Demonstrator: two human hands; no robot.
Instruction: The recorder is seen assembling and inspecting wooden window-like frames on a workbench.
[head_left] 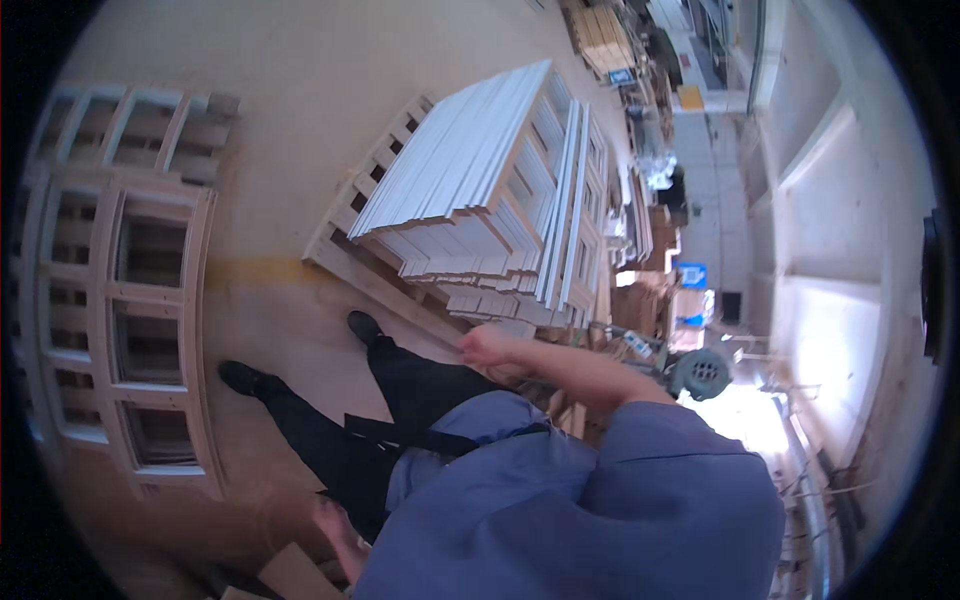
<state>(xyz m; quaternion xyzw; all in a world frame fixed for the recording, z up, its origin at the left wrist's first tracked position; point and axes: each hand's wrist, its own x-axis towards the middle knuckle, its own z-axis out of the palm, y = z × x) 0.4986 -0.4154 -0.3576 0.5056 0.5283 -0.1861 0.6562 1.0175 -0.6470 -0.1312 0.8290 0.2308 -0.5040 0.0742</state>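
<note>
My right hand [484, 346] is held out in front of my body with its fingers curled in, and nothing shows in it. It is nearest to the pallet [345, 250] that bears a tall stack of white-painted frames [455, 140]; whether it touches the pallet I cannot tell. My left hand [330, 517] hangs low beside my dark trouser leg, dim and partly hidden, so its fingers do not show clearly. Some brown cardboard [298, 572] lies close to that hand.
Window-like wooden frames [158, 340] lie stacked on my left, with a slatted pallet [205, 150] beyond them. A yellow line [262, 272] crosses the floor ahead of my shoes [240, 378]. To the right are a green round-housed machine [700, 373] and stacked timber [605, 40].
</note>
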